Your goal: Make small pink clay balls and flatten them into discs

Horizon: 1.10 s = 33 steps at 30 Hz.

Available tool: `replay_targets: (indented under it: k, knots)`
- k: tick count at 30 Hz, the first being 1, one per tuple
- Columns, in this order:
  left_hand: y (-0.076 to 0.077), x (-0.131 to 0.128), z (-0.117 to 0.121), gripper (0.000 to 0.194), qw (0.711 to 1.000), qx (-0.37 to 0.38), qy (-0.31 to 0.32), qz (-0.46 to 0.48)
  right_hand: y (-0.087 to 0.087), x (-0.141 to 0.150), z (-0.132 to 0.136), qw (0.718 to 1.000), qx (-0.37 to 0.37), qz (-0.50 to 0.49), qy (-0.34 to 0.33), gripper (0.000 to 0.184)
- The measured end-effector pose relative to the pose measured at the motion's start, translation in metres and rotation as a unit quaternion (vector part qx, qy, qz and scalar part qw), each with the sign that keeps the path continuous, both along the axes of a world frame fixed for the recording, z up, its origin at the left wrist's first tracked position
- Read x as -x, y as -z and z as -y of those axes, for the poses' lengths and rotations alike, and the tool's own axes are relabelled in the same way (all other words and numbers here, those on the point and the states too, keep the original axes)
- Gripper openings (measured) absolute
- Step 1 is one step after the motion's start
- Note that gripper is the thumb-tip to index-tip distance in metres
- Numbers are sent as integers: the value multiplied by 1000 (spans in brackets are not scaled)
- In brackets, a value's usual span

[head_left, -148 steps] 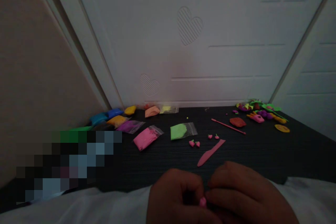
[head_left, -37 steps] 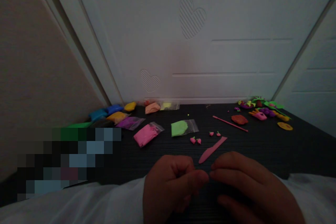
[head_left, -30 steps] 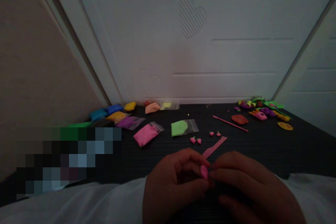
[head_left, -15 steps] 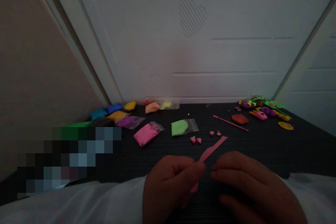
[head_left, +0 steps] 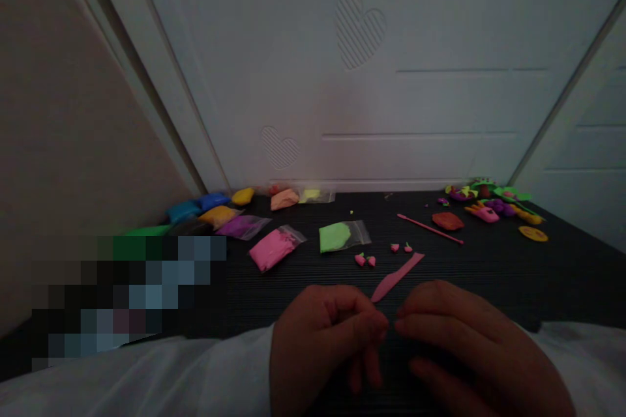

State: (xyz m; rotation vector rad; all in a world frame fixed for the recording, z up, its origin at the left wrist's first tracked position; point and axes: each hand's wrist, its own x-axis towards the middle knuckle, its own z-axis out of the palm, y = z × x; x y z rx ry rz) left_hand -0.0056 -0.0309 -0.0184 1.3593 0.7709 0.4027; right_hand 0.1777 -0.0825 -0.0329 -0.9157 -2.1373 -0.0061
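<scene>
My left hand (head_left: pixel 325 342) is closed, its thumb and index fingertip pressed together; anything in the pinch is too small or hidden to make out. Close to its fingertips is my right hand (head_left: pixel 469 339), fingers stretched and curved over the dark table, thumb apart below them. A narrow gap separates the two hands. Just beyond them lies a pink plastic modelling knife (head_left: pixel 397 277), touched by neither hand as far as I can tell. Past the knife sit small pink clay pieces with green tops, one pair (head_left: pixel 364 260) nearer and another pair (head_left: pixel 401 247) to the right.
Bags of pink clay (head_left: pixel 274 249), light green clay (head_left: pixel 335 236) and purple clay (head_left: pixel 240 227) lie left of centre, with several more behind. A thin pink stick tool (head_left: pixel 430 229) rests near a flat red clay piece (head_left: pixel 447 221). Colourful clay figures (head_left: pixel 484 210) are at the back right.
My left hand has shifted slightly, uncovering the knife's near end. A pink piece seen under its fingers before is out of sight now. My right hand has barely moved.
</scene>
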Motion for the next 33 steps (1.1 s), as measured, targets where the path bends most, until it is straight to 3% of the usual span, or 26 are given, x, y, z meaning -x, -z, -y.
replay_targets:
  k: [9,17,25,33]
  knots:
    - [-1,-3,4,18,997,-7,23,72,-3,-1,-1,1000,28,11,9,28]
    - [-10,-7,7,21,997,-22,52,42,-6,0,-6,998,-2,62,34,34]
    - [-5,-7,8,22,997,10,63,52,-11,-2,-5,997,82,8,1,9]
    - [-5,-6,9,18,997,48,52,32,-13,-19,-24,975,166,-80,121,11]
